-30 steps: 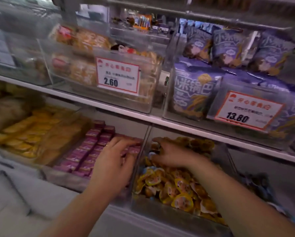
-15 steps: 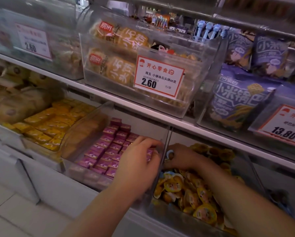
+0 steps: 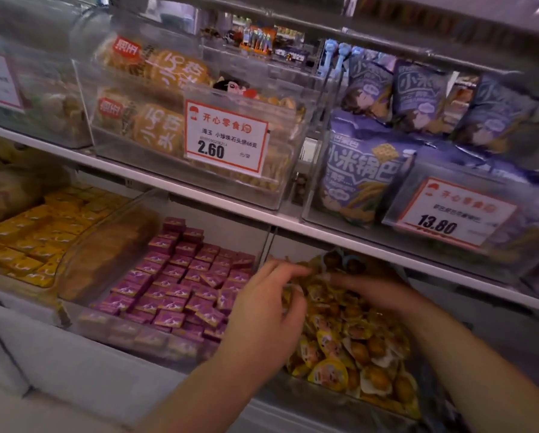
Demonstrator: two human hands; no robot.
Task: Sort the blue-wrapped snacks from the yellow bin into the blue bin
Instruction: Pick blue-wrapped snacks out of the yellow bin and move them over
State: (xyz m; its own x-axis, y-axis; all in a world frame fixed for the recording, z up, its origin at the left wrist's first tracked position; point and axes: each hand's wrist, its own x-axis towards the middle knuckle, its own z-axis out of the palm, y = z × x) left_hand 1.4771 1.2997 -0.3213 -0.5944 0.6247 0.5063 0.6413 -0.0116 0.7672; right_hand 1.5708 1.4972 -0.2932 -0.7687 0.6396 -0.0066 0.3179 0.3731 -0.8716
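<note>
So the yellow bin (image 3: 340,398), the clear tub on the lower shelf (image 3: 199,198) heaped with round yellow-lidded snack cups (image 3: 327,375), is right under both my hands. The only blue-wrapped snacks (image 3: 343,259) I can spot are a couple of dark ones with a bit of blue at the very back of that pile, up against the rear wall, just past my fingertips. It's blurry back there, so I can't say much more about them.

My left hand (image 3: 271,310) sits over the left edge of the bin, where it meets the next tub. The fingers are loosely curled and reaching across into the cups, and I honestly can't tell if that grip has anything in it. My right hand (image 3: 374,290) lies flat-ish on top of the pile further back, fingers stretched left toward the other hand. I can't make out if it's pinching something either, too much motion blur.

Just left of the yellow bin is another clear tub full of little purple square packs (image 3: 181,276) in neat rows. Left of that is a tub of small yellow-orange packs (image 3: 34,239).

On the shelf above, a clear box holds orange biscuit bags (image 3: 156,98) with a 2.60 price tag (image 3: 226,137) on the front. To its right, a box is stuffed with purple-blue bags (image 3: 360,170) and tagged 13.80 (image 3: 449,214).
</note>
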